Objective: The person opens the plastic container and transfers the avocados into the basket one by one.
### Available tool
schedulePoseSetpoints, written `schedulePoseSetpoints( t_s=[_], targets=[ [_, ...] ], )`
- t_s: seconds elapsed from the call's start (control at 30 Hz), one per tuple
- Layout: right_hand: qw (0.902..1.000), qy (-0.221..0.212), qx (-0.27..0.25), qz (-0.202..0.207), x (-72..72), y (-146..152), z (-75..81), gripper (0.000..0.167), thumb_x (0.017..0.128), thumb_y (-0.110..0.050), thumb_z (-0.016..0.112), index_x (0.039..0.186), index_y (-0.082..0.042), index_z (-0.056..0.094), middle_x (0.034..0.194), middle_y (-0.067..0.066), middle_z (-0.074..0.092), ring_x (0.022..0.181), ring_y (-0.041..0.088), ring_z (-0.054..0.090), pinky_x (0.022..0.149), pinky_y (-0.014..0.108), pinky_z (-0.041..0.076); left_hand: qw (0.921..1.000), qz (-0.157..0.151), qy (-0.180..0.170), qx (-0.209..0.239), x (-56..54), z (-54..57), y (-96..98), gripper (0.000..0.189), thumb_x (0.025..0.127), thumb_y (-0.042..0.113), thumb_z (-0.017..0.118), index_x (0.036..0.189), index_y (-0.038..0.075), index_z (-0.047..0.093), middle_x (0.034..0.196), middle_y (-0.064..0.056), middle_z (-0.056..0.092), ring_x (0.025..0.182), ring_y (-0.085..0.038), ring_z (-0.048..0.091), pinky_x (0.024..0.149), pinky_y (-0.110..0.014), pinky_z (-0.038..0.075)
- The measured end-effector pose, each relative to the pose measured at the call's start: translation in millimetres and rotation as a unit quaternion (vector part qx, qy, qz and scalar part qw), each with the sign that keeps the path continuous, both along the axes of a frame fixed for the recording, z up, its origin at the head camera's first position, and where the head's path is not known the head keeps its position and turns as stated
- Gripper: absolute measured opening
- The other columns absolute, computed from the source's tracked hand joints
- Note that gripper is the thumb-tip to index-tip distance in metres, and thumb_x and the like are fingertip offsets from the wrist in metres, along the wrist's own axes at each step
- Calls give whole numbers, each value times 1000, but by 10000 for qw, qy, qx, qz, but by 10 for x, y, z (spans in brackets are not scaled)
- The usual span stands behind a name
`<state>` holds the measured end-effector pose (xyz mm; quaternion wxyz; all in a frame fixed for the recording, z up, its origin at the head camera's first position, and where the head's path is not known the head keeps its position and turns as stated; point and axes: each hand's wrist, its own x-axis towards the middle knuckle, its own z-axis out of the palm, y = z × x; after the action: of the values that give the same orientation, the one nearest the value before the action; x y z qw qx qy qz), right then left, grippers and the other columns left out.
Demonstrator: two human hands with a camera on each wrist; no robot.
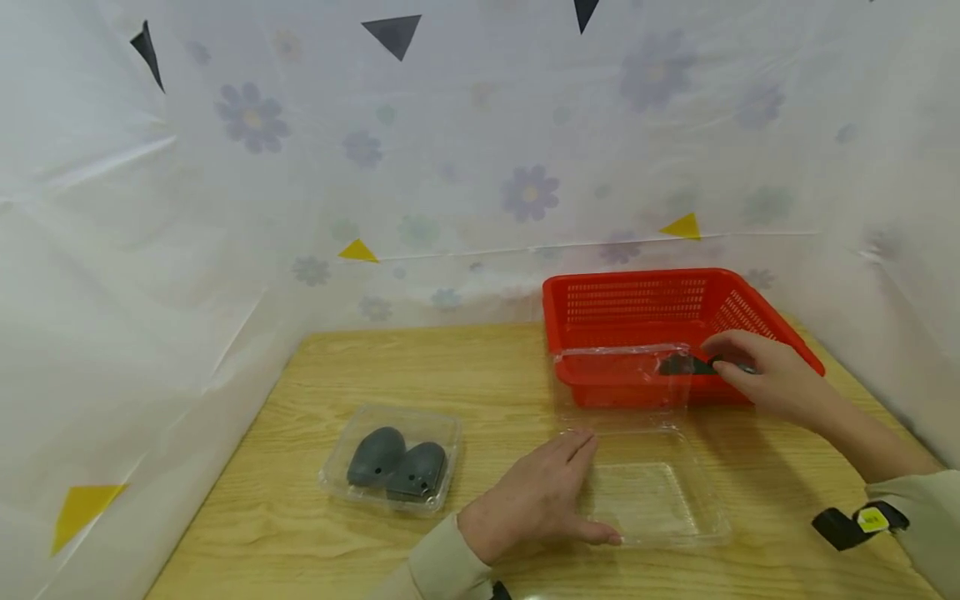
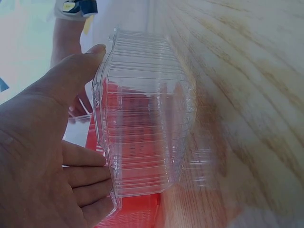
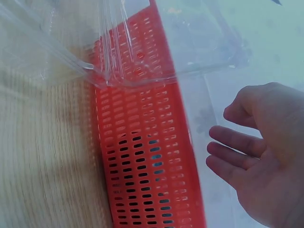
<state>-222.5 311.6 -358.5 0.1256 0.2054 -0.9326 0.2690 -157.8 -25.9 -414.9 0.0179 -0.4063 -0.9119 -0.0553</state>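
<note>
My left hand [image 1: 536,496] rests along the left side of an open clear plastic clamshell box [image 1: 693,467]. In the left wrist view, its thumb and fairly straight fingers touch the rim of the box [image 2: 142,118]. The raised lid [image 1: 622,392] stands in front of a red basket [image 1: 645,396]. Over the basket's right part is my right hand [image 1: 772,371], beside a dark, elongated object [image 1: 684,365] seen partly through the lid. In the right wrist view, the right hand [image 3: 266,152] has bent fingers, a gap to the thumb and nothing visible between them.
A second clear plastic box [image 1: 341,492], holding two dark grey rounded pieces with small holes [image 1: 378,457], sits at the left on the wooden table [image 1: 277,525]. Flower-patterned white sheeting [image 1: 450,192] hangs behind and at both sides. The basket stands near the back sheet.
</note>
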Motion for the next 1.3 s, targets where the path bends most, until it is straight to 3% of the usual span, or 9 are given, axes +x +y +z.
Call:
schedulePoseSetpoints(
  t_s=[0.27, 0.5, 0.57, 0.8, 0.97, 1.13, 1.3],
  targets=[
    [9999, 65, -130, -61, 288, 12, 34, 24, 94, -10, 66, 116, -19, 65, 109, -18, 60, 96, -18, 49, 70, 11, 50, 9999, 53, -94, -5, 12, 10, -3, 108, 80, 79, 57, 155, 5, 31, 158, -7, 37, 146, -17, 38, 118, -27, 35],
    [9994, -296, -205, -12, 475, -10, 50, 26, 96, -14, 66, 121, -16, 63, 118, 4, 64, 96, -20, 50, 67, 18, 55, 9998, 70, -208, 19, 13, 0, 5, 107, 80, 78, 57, 155, 5, 31, 158, -7, 37, 146, -17, 37, 118, -27, 35],
    [9990, -366, -236, -14, 520, -16, 32, 26, 95, -15, 66, 121, -15, 63, 117, 4, 64, 96, -19, 51, 69, 16, 55, 9998, 61, -198, 34, 10, -1, 5, 107, 80, 78, 58, 154, 5, 32, 158, -7, 37, 146, -17, 38, 118, -27, 35],
    [9984, -418, -365, 122, 640, -33, -98, 24, 95, -12, 67, 118, -17, 64, 110, -19, 63, 97, -11, 58, 71, 14, 54, 9999, 49, -143, 74, 5, -13, -6, 108, 80, 78, 58, 154, 5, 32, 158, -7, 38, 145, -18, 38, 118, -28, 35],
    [9956, -840, -410, 107, 683, -68, -214, 22, 96, -11, 65, 117, -12, 63, 107, -3, 67, 87, -7, 62, 68, 20, 57, 9998, 40, -156, 90, 7, -13, -9, 108, 80, 78, 58, 154, 5, 31, 158, -7, 38, 145, -18, 38, 118, -28, 36],
    [9786, -1840, -817, 418, 713, -105, -353, 34, 99, -10, 59, 129, 3, 51, 108, 14, 62, 81, 3, 64, 62, 27, 58, 9998, 84, -178, 55, 6, -11, -2, 108, 80, 78, 58, 155, 6, 31, 158, -6, 37, 145, -18, 38, 118, -31, 36],
    [9411, -2877, -1497, 955, 729, -159, -483, 48, 102, -10, 53, 139, 13, 34, 110, 22, 57, 74, 17, 65, 59, 33, 59, 9994, 156, -279, 93, 10, -8, -2, 107, 80, 79, 58, 156, 8, 30, 159, -3, 35, 146, -17, 37, 115, -35, 41]
  ],
)
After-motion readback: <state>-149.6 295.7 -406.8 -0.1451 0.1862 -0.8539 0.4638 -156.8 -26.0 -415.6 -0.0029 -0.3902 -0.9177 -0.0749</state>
